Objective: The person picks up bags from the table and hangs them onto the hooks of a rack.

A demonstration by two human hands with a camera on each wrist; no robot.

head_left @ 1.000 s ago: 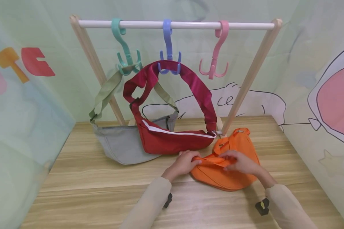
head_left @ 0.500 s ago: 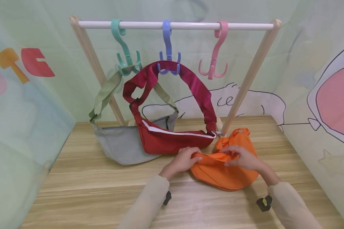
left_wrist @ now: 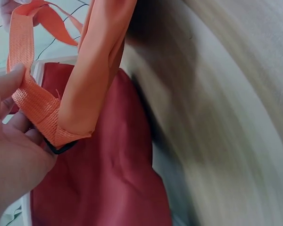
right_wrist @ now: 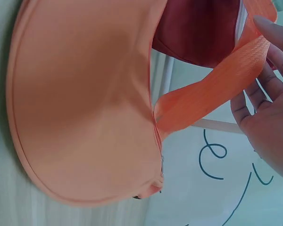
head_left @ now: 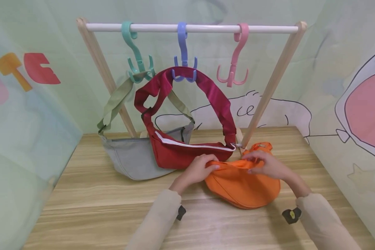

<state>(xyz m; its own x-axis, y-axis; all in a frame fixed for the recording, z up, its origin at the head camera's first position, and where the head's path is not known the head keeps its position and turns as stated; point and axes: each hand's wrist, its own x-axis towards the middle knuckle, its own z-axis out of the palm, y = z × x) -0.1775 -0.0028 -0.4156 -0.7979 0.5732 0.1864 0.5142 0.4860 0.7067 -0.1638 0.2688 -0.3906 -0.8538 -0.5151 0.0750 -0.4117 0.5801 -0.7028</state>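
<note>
An orange shoulder bag (head_left: 242,185) stands on its rounded bottom edge at the table's right, its strap side up. My left hand (head_left: 201,168) pinches the bag's orange webbing strap at its left end; a dark buckle shows there in the left wrist view. On the right, my right hand (head_left: 267,166) pinches the same strap (right_wrist: 212,89) between thumb and fingers, away from the bag's body. Just behind my left hand is a red bag (head_left: 187,154), hanging by its strap from a blue hook (head_left: 183,52). A grey bag (head_left: 134,158) hangs from a green hook (head_left: 135,52).
A wooden rack with a white bar (head_left: 212,28) spans the back. From its right part hangs a pink hook (head_left: 234,57), with no bag on it. The rack's right leg (head_left: 268,93) stands behind the orange bag. Printed cloth walls (head_left: 347,86) surround the table (head_left: 112,208).
Both hands have risen and moved slightly away from me with the strap. The orange bag has tipped up from lying flatter to more upright. The red and grey bags stay put.
</note>
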